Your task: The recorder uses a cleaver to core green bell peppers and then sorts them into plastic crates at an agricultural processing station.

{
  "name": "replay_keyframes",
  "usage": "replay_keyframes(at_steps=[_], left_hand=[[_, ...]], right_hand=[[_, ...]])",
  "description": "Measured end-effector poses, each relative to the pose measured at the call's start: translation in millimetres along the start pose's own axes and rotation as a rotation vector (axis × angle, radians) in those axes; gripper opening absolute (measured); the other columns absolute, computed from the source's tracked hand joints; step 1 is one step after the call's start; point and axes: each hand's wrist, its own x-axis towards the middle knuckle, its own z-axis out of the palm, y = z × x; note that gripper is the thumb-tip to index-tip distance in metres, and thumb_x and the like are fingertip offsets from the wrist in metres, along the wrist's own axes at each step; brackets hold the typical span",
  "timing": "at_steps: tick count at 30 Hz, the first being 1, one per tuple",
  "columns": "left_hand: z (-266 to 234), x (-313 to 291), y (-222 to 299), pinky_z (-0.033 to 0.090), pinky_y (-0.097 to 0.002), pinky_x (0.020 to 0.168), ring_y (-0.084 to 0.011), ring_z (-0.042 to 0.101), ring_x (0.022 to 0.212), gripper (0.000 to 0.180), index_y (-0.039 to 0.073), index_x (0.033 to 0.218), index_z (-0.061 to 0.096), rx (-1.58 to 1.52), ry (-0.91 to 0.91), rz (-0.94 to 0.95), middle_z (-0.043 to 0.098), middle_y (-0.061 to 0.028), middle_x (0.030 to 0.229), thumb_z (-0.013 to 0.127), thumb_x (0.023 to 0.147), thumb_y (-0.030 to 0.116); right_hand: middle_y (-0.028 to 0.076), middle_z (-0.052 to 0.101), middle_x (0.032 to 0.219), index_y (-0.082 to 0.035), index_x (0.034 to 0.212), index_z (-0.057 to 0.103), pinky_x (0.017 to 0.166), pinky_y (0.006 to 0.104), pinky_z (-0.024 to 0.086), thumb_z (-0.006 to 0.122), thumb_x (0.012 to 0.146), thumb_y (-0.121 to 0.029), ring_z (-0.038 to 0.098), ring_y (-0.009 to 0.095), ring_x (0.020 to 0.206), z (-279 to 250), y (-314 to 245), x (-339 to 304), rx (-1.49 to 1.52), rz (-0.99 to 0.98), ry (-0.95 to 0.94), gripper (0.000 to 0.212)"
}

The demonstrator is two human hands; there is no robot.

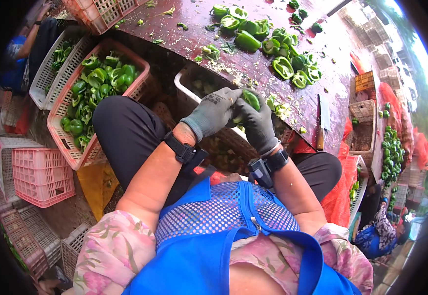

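At the near edge of the table (334,56), 1 green pepper (251,100) is clasped by the curled right hand (260,129), while the grip of the left hand (213,112) beside it cannot be told.

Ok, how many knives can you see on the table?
1: the knife lies near the right edge of the table, to the right of the right hand, handle toward the near side. Another could be hidden under the peppers.
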Motion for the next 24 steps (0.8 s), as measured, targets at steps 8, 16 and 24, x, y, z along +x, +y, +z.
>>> replay_keyframes(at_steps=[8, 16, 24], left_hand=[[38.1, -12.4, 2.2, 0.052, -0.0482, 0.080, -0.0388, 0.065, 0.097, 0.034, 0.009, 0.118, 0.057, 0.064, 0.088, -0.309, 0.065, -0.0190, 0.106, 0.066, 0.088, 0.022], [54.6, -17.5, -40.8, 0.051, -0.0257, 0.067, -0.0088, 0.059, 0.076, 0.020, 0.001, 0.110, 0.065, -1.006, 0.499, -0.860, 0.067, -0.0031, 0.087, 0.064, 0.098, 0.017], [49.3, -15.0, -44.5, 0.051, -0.0258, 0.058, -0.0093, 0.057, 0.072, 0.045, 0.005, 0.140, 0.047, -1.119, 0.462, -0.972, 0.062, -0.0043, 0.102, 0.054, 0.096, 0.002]], right_hand=[[0.002, 0.067, 0.093, -0.002, 0.119, 0.063, 0.064, 0.0237, 0.050, 0.070, 0.093, -0.015, 0.059, 0.008, 0.073, -2.4, 45.1, 13.7, -0.095, -0.042, 0.275, 0.030], [0.002, 0.067, 0.096, -0.005, 0.111, 0.066, 0.077, 0.0274, 0.052, 0.074, 0.088, -0.013, 0.062, 0.010, 0.085, 23.9, 77.2, -7.3, -0.303, -0.231, 0.130, 0.026], [0.014, 0.059, 0.124, -0.002, 0.132, 0.049, 0.091, 0.0368, 0.054, 0.068, 0.093, -0.017, 0.063, 0.024, 0.108, 30.2, -27.7, 83.0, 0.380, 0.032, -0.087, 0.046]])
